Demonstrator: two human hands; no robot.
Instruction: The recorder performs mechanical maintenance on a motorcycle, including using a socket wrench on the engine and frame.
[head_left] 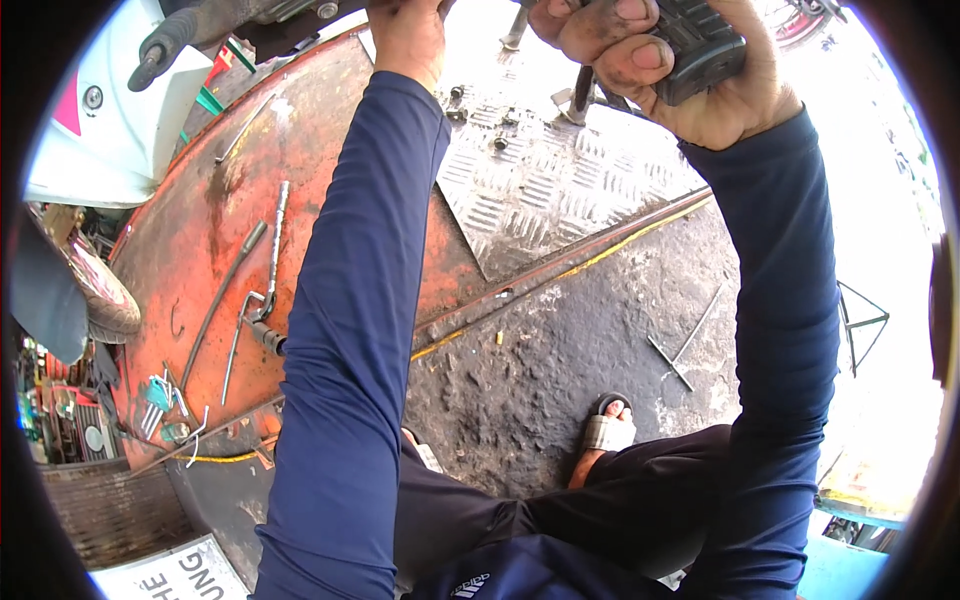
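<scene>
At the top edge, right of centre, my right hand (pixel 640 60) has its grease-stained fingers wrapped round a black cordless power tool (pixel 705 50). Only the blocky lower end of that tool shows, and its front is cut off by the frame. My left hand (pixel 408 40) reaches up past the top edge, its fingers out of sight, so whatever it touches is hidden. Close by on the left is a dark metal vehicle part (pixel 230 25) with a rubber-covered peg and a bolt head. Small dark metal parts (pixel 500 143) lie beneath, on the tread plate (pixel 560 190).
The orange metal platform (pixel 330 190) holds a socket wrench (pixel 272 250), a long bar (pixel 222 295) and small tools (pixel 160 395). White bodywork (pixel 130 120) and a tyre (pixel 108 305) stand left. Thin metal rods (pixel 685 345) lie on dark ground near my sandalled foot (pixel 610 430).
</scene>
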